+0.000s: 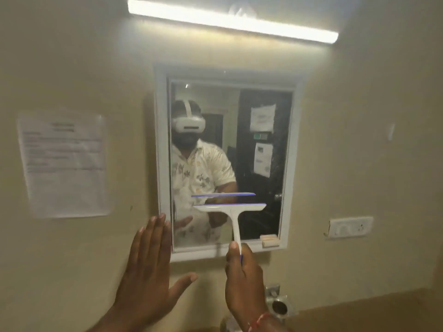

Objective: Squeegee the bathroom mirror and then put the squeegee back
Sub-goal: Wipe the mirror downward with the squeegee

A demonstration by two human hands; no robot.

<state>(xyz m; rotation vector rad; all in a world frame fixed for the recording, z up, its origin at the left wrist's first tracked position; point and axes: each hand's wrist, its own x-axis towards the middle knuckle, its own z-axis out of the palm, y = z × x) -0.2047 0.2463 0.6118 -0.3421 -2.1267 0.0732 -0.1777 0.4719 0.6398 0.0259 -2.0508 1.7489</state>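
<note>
Gripping the squeegee [231, 208] handle, my right hand [242, 281] holds its blade against the mirror [261, 164] near the lower edge; left hand [146, 271] open, flat beside it.

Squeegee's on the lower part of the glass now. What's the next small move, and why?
Probably pull the squeegee straight down to the mirror's bottom frame. The right hand grips the handle, the blade sits level low on the glass, and only a short strip remains below it. The left hand is open by the frame.
</note>
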